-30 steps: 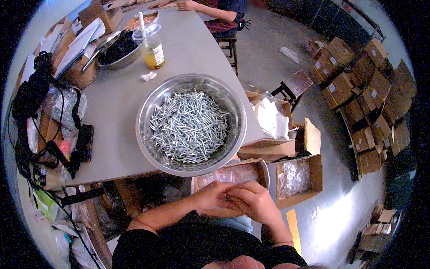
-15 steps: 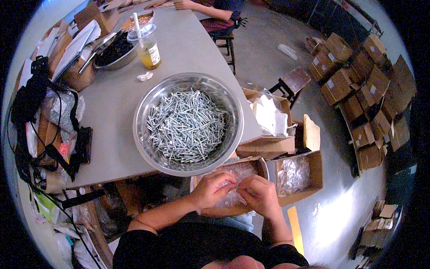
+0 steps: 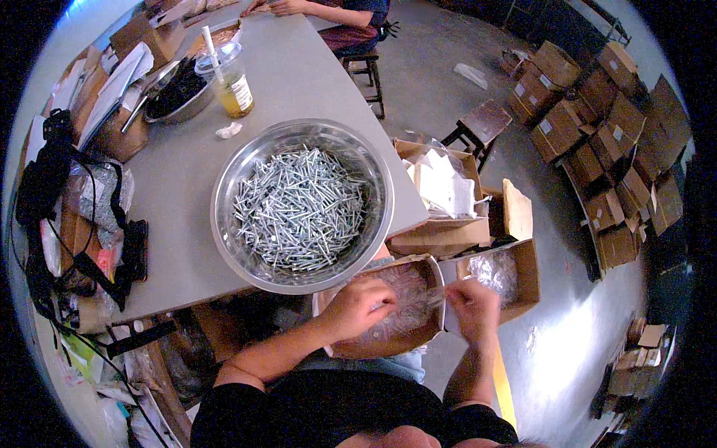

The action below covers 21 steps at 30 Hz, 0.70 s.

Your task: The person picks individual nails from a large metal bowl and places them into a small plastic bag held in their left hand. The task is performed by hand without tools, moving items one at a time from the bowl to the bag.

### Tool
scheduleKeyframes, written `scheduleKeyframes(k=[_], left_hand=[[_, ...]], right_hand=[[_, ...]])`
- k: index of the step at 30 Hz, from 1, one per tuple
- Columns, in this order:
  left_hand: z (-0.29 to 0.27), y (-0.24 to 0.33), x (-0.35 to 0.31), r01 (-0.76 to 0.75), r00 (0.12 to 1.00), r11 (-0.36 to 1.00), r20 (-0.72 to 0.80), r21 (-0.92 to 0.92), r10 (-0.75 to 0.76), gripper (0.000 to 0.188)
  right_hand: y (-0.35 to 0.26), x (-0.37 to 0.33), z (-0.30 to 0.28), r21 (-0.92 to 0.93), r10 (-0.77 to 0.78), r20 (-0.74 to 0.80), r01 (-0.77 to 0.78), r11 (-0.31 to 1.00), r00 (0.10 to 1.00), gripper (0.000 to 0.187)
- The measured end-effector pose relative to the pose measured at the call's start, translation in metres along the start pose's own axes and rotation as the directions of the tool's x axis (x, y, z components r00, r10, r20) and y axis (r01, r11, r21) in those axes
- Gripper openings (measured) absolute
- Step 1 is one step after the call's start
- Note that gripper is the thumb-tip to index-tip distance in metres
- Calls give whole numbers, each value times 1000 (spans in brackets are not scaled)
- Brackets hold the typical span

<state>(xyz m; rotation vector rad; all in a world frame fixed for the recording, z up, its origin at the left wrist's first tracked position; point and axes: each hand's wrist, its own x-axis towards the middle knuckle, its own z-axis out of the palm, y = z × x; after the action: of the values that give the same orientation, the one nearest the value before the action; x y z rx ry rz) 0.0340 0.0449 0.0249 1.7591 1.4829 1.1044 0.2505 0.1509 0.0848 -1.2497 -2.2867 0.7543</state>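
Observation:
My left hand (image 3: 360,305) is closed, fingertips pinched together, over the near cardboard box (image 3: 399,347) at my lap. Whatever lies between those fingertips is too small to make out. That box holds a heap of clear plastic pieces (image 3: 403,295), perhaps small bags. Over the box's right edge, my right hand (image 3: 476,305) pinches a small clear plastic piece (image 3: 439,296) that sticks out to the left; both are blurred by motion. Just beyond my left hand, a large steel bowl (image 3: 222,250) full of silvery screws or nails (image 3: 302,209) stands at the table corner.
A second box (image 3: 526,299) with clear plastic packets adjoins on the right. Behind it stands a carton of white papers (image 3: 447,183). On the grey table (image 3: 175,183) are a drink cup (image 3: 235,97) and a dark-filled bowl. Another person's arm (image 3: 328,11) rests at the far end.
My hands, together half a second ago, are now apart. The right hand has swung right with the clear plastic piece, while the left stays almost in place. The view has shifted slightly.

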Motion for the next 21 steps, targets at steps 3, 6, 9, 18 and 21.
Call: scheduleKeyframes(k=[3,6,9,18,21], left_hand=[[23,-23,-15,-261,933,949,300,178,200,18],[50,-34,-28,-138,902,945,432,297,-4,35],[51,-35,-28,-150,873,924,486,351,-43,35],[38,-36,-29,-245,954,966,194,77,227,15],[21,-22,-27,-32,973,998,225,-61,45,17]], right_hand=[[41,-3,-28,-69,7,-342,-32,997,940,14],[39,-8,-43,-2,68,-390,-74,997,919,16],[23,-2,-38,-2,28,-351,-30,1000,936,16],[-91,83,8,113,-578,-25,577,809,816,19],[-135,113,32,105,-643,115,635,766,757,19]])
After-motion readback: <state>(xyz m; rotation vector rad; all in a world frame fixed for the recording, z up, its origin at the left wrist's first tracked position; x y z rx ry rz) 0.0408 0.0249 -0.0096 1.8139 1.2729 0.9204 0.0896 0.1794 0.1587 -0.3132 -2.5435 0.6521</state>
